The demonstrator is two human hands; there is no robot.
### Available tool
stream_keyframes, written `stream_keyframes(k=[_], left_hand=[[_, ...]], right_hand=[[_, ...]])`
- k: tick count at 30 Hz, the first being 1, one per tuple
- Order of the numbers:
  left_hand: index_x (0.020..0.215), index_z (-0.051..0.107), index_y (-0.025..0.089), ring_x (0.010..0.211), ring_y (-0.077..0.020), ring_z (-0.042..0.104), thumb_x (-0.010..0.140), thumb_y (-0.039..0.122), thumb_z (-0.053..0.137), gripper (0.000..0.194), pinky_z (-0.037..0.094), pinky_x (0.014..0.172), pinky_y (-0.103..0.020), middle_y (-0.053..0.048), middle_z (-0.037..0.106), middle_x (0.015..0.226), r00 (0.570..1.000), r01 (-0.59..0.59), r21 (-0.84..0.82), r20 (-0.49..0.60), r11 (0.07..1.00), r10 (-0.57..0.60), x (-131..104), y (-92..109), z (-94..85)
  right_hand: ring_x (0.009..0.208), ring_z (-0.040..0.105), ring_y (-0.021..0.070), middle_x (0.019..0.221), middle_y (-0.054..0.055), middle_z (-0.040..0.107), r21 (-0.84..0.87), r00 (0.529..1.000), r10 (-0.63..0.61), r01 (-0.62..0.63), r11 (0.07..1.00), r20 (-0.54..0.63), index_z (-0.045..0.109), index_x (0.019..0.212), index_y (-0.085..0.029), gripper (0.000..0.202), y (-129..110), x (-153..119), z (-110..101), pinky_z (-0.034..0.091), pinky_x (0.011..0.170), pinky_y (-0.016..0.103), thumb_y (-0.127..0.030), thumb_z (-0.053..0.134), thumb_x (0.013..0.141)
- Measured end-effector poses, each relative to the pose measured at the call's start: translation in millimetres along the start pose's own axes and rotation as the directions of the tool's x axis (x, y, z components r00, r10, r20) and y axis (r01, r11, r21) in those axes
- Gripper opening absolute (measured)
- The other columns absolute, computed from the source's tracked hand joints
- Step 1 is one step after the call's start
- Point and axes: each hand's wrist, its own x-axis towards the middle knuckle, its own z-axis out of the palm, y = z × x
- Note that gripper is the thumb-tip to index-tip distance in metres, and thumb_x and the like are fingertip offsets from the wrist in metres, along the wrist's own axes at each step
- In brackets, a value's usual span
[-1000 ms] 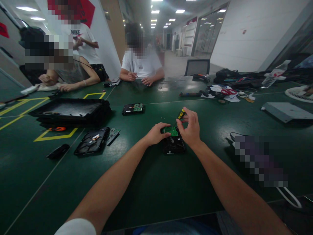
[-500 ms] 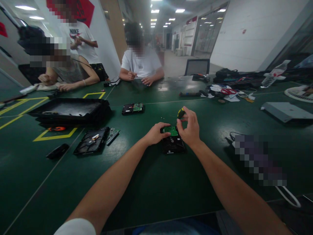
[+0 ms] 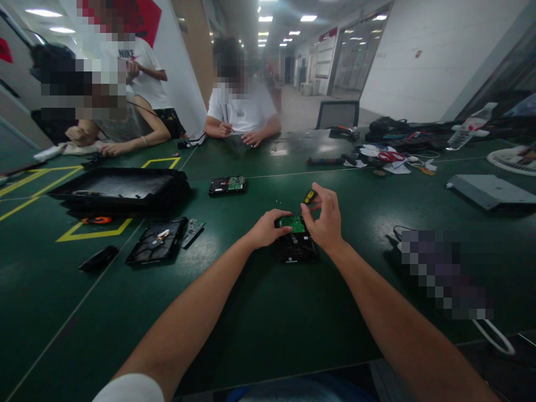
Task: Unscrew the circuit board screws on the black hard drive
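Observation:
A black hard drive point(image 3: 296, 249) lies flat on the green table in front of me, its green circuit board point(image 3: 293, 224) facing up at the far end. My left hand point(image 3: 271, 228) grips the drive's left side, with the thumb over the board and the fingers along the far edge. In my right hand point(image 3: 325, 218) is a small screwdriver point(image 3: 310, 196) with a yellow and black handle, held by the fingertips above the drive's far right corner. The screwdriver's tip is hidden behind my fingers.
Left of me lie an opened drive point(image 3: 157, 241), a loose circuit board point(image 3: 193, 232) and stacked black trays point(image 3: 121, 187). Another hard drive point(image 3: 227, 185) sits farther off. A grey metal box point(image 3: 492, 191) stands at right. A person point(image 3: 243, 111) sits opposite; others are at left.
The screwdriver's handle has turned in my right fingers, so more of its yellow marking shows. My left hand and the hard drive have stayed put.

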Motion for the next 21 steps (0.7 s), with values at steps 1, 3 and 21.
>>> stream_keyframes(k=[1, 3, 21], left_hand=[[0.141, 0.064, 0.023, 0.123, -0.0295, 0.062, 0.091, 0.033, 0.077, 0.053, 0.048, 0.109, -0.048, -0.011, 0.067, 0.136, 1.000, 0.004, 0.001, -0.002, 1.000, -0.004, -0.1, -0.5, 0.3], [0.141, 0.064, 0.024, 0.124, -0.0297, 0.062, 0.090, 0.034, 0.077, 0.053, 0.047, 0.110, -0.049, -0.011, 0.067, 0.135, 1.000, 0.008, 0.002, -0.005, 1.000, -0.008, -0.2, -1.2, 0.8], [0.141, 0.063, 0.024, 0.126, -0.0303, 0.060, 0.092, 0.035, 0.075, 0.052, 0.045, 0.112, -0.050, -0.011, 0.066, 0.138, 1.000, 0.006, 0.010, 0.005, 1.000, -0.007, -0.4, 1.2, -0.6]], right_hand=[[0.094, 0.064, 0.0208, 0.133, 0.011, 0.054, -0.002, 1.000, 0.000, 0.000, 1.000, 0.000, 0.034, 0.157, -0.035, 0.067, 0.1, 0.0, 0.1, 0.068, 0.076, 0.042, -0.024, 0.060, 0.097], [0.097, 0.064, 0.0212, 0.135, 0.011, 0.053, -0.001, 1.000, -0.005, 0.005, 1.000, 0.009, 0.034, 0.158, -0.035, 0.067, 0.3, -0.1, 0.1, 0.068, 0.079, 0.042, -0.023, 0.059, 0.097], [0.099, 0.063, 0.0221, 0.133, 0.010, 0.053, 0.000, 1.000, 0.003, -0.003, 1.000, -0.008, 0.033, 0.158, -0.037, 0.067, 1.4, -0.5, 0.6, 0.067, 0.077, 0.042, -0.026, 0.061, 0.098]])
